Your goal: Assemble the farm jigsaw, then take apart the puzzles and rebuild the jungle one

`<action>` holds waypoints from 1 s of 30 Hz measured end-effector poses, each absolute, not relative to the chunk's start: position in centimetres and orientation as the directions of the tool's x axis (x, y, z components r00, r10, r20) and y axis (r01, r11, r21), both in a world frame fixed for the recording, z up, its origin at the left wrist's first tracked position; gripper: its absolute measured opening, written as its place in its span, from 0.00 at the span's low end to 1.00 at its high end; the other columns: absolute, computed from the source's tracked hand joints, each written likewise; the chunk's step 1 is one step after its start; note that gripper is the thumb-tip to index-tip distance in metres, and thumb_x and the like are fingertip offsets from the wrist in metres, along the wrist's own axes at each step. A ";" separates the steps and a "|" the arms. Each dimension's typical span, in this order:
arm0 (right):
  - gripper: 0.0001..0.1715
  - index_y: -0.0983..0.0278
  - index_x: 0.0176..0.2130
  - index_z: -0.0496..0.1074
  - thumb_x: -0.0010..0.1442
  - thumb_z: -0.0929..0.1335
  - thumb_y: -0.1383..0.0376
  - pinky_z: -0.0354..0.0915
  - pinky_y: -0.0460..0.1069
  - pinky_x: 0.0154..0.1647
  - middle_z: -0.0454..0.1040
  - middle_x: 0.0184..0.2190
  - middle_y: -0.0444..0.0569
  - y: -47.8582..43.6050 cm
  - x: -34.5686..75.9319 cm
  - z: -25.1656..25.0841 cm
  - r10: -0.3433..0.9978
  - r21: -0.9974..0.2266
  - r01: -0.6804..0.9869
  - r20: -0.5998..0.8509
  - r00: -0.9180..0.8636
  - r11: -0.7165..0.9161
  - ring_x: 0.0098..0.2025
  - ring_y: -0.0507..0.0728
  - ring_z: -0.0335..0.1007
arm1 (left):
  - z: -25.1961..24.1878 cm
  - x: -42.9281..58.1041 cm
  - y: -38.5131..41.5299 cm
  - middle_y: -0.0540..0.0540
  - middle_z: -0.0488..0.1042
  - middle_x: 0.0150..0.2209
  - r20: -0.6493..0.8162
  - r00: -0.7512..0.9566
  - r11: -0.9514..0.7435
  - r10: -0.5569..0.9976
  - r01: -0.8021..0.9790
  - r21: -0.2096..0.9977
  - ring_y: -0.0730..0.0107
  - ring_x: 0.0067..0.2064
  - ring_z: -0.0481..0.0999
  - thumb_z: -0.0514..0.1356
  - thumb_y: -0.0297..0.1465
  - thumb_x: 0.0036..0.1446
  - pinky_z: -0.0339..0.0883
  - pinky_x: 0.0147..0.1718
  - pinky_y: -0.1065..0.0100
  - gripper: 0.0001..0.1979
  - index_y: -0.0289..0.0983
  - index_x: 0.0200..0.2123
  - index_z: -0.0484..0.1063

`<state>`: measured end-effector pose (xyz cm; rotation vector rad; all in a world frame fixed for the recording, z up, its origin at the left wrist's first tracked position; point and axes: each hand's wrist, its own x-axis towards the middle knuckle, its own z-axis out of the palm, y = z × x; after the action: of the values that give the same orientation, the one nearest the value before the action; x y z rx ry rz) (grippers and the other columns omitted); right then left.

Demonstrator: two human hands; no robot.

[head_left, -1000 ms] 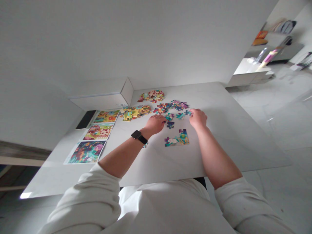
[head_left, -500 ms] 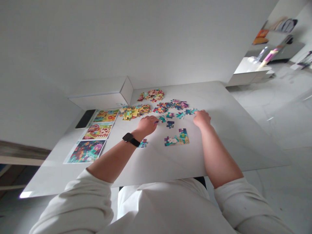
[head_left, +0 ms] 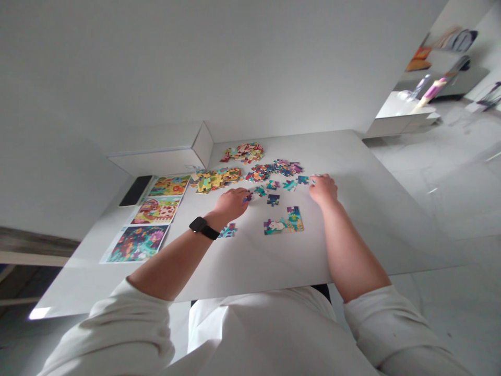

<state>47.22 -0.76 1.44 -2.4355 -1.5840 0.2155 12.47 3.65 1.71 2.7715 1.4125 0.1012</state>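
My left hand [head_left: 232,203], a black watch on its wrist, has its fingers closed on a dark blue puzzle piece [head_left: 248,198] low over the table. Further right, my right hand [head_left: 324,189] curls its fingers over a puzzle piece that they mostly cover, beside a dark teal piece [head_left: 302,180]. Between the hands lie several loose pieces, among them a dark blue one [head_left: 273,200] and a teal one [head_left: 290,185]. Closer to me is a joined puzzle section [head_left: 296,219] with a white animal. A blue section [head_left: 228,231] sits partly behind my left wrist.
Heaps of yellow pieces [head_left: 216,180], dark pieces [head_left: 260,173] and red-and-green pieces [head_left: 245,152] lie toward the wall. On the left are picture sheets [head_left: 136,244], a black phone [head_left: 135,191] and a white box [head_left: 156,162] on the white table [head_left: 364,224].
My left hand has shifted slightly left and toward me, and the dark blue piece at its fingertips shows more. My right hand has moved slightly left, covering more of its piece.
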 end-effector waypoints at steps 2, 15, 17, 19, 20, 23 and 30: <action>0.26 0.55 0.63 0.80 0.71 0.65 0.65 0.69 0.60 0.60 0.72 0.62 0.61 -0.7 46.9 1.5 0.925 -0.259 0.891 -0.023 0.379 -0.372 0.62 0.69 0.71 | 1.8 12.2 3.4 0.43 0.78 0.65 0.032 0.576 -0.577 0.817 0.816 0.042 0.51 0.61 0.80 0.56 0.32 0.66 0.76 0.60 0.54 0.23 0.43 0.60 0.80; 0.25 0.54 0.62 0.81 0.72 0.65 0.65 0.69 0.58 0.60 0.73 0.62 0.60 -0.7 46.4 1.3 0.935 -0.246 0.904 -0.039 0.351 -0.350 0.61 0.67 0.72 | 2.4 12.2 0.8 0.42 0.77 0.66 -0.037 0.648 -0.645 0.760 0.761 0.073 0.52 0.62 0.79 0.56 0.33 0.69 0.72 0.65 0.54 0.24 0.43 0.65 0.77; 0.25 0.54 0.63 0.80 0.72 0.65 0.64 0.69 0.58 0.60 0.73 0.62 0.59 -0.7 46.4 1.2 0.939 -0.247 0.907 -0.039 0.342 -0.340 0.60 0.66 0.72 | 2.6 12.4 0.5 0.42 0.76 0.66 -0.048 0.655 -0.651 0.754 0.755 0.074 0.52 0.62 0.79 0.55 0.33 0.70 0.71 0.65 0.54 0.24 0.43 0.66 0.76; 0.26 0.54 0.63 0.80 0.72 0.65 0.65 0.69 0.57 0.59 0.73 0.62 0.59 -0.7 46.3 1.2 0.941 -0.245 0.910 -0.042 0.335 -0.335 0.60 0.66 0.72 | 2.7 12.5 0.4 0.42 0.76 0.67 -0.049 0.650 -0.646 0.758 0.759 0.076 0.50 0.64 0.77 0.55 0.34 0.71 0.71 0.66 0.52 0.24 0.42 0.66 0.76; 0.26 0.54 0.63 0.80 0.72 0.65 0.65 0.69 0.57 0.59 0.73 0.62 0.59 -0.7 46.3 1.1 0.941 -0.243 0.910 -0.043 0.336 -0.336 0.60 0.66 0.73 | 2.7 12.5 0.4 0.41 0.75 0.68 -0.048 0.641 -0.637 0.766 0.767 0.076 0.49 0.65 0.76 0.55 0.34 0.71 0.71 0.66 0.51 0.24 0.42 0.67 0.75; 0.26 0.55 0.63 0.80 0.71 0.65 0.64 0.69 0.58 0.58 0.74 0.62 0.60 -0.6 46.4 1.0 0.938 -0.238 0.909 -0.036 0.344 -0.342 0.59 0.66 0.73 | 2.5 12.4 0.5 0.39 0.72 0.70 -0.056 0.608 -0.605 0.792 0.793 0.066 0.45 0.68 0.73 0.56 0.37 0.72 0.70 0.66 0.47 0.25 0.42 0.68 0.73; 0.26 0.58 0.62 0.80 0.69 0.66 0.65 0.69 0.61 0.60 0.76 0.60 0.61 -0.5 45.8 0.4 0.956 -0.270 0.930 0.079 0.281 -0.251 0.58 0.68 0.73 | 1.4 11.8 1.2 0.39 0.65 0.75 -0.035 0.603 -0.600 0.797 0.797 0.069 0.45 0.72 0.67 0.56 0.39 0.73 0.66 0.68 0.45 0.24 0.45 0.69 0.71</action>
<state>45.78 -0.45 0.36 -2.2891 -1.7332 0.1467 11.78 1.16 1.37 2.7422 1.3665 -0.0003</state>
